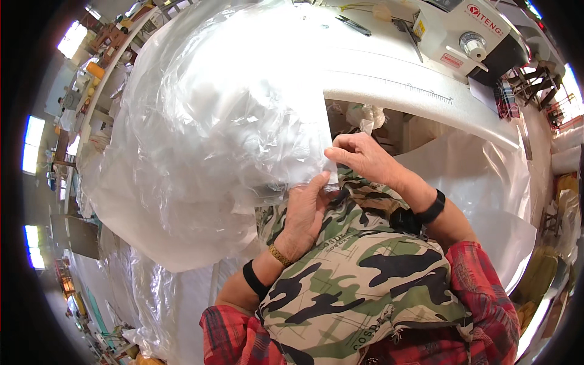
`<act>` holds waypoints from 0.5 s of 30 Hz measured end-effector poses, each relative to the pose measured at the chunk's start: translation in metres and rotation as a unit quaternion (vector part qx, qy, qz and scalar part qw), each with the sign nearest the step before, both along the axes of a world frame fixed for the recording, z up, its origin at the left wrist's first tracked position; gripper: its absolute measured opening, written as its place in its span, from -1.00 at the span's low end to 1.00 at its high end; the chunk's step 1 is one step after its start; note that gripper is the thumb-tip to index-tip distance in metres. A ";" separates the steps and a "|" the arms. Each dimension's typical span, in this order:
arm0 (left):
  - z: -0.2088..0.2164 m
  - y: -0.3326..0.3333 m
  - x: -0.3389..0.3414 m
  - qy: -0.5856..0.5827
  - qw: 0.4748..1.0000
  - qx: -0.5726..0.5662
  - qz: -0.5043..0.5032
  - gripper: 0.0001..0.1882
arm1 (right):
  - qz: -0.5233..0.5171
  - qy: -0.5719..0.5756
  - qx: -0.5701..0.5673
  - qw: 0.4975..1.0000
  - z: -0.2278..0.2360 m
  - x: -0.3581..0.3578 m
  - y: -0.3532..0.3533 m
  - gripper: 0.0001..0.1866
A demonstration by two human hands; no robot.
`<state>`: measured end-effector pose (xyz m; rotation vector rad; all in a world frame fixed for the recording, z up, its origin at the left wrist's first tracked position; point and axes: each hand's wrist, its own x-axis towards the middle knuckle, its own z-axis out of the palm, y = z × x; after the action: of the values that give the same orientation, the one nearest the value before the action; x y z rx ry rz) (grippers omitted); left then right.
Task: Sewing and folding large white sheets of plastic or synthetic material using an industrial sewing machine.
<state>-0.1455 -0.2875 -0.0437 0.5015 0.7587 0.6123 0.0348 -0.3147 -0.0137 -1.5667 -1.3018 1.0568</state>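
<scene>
The white table (389, 52) is spreading out above the hands, a printed scale (395, 85) running along its near edge. A clear plastic sheet (225, 121) is covering the table's left part and spilling past its near edge. Nearer than the table's edge, the left hand (307, 210) is pinching the sheet's corner between thumb and fingers; the right hand (365, 159), just beyond it, is pinching the sheet's side edge, its fingers curling in narrow. A machine (459, 36) is standing at the table's right end, and snips (354, 25) are lying at its far side. Left of the table, a cluttered shelf (103, 79) is running back towards bright windows (33, 145).

The machine is bearing red lettering, a round red logo and a small red label; the camouflage apron (365, 261), nearer than the table, is showing dark print.

Glare is washing out the table's far left, the sheet is hiding some left fingertips, and the machine's top is running out of view.
</scene>
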 end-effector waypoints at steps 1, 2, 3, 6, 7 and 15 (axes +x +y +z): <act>-0.005 0.000 -0.003 -0.031 0.999 -0.011 -0.029 -0.76 | -0.005 0.003 0.002 1.000 -0.008 -0.003 0.003 -0.54; -0.008 0.000 -0.006 -0.063 0.996 -0.021 -0.059 -0.75 | 0.018 0.055 -0.017 0.998 -0.014 -0.005 0.006 -0.55; -0.010 0.002 -0.014 -0.060 0.996 -0.019 -0.065 -0.75 | 0.040 0.105 -0.035 0.993 -0.019 -0.007 0.008 -0.56; 0.034 -0.001 -0.024 -0.012 0.805 0.451 -0.385 -0.70 | 0.044 0.116 -0.032 0.992 -0.010 -0.011 0.009 -0.60; 0.056 -0.009 -0.025 0.010 0.730 0.560 -0.391 -0.67 | 0.052 0.125 -0.027 0.990 -0.007 -0.009 0.008 -0.61; 0.018 0.028 -0.026 0.260 0.384 0.885 -0.038 -0.56 | 0.027 0.248 -0.024 0.968 -0.011 -0.025 0.007 -0.70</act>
<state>-0.1716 -0.2595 -0.0257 2.8794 0.2880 1.0356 0.0095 -0.3082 -0.0250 -1.1961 -0.9808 1.4126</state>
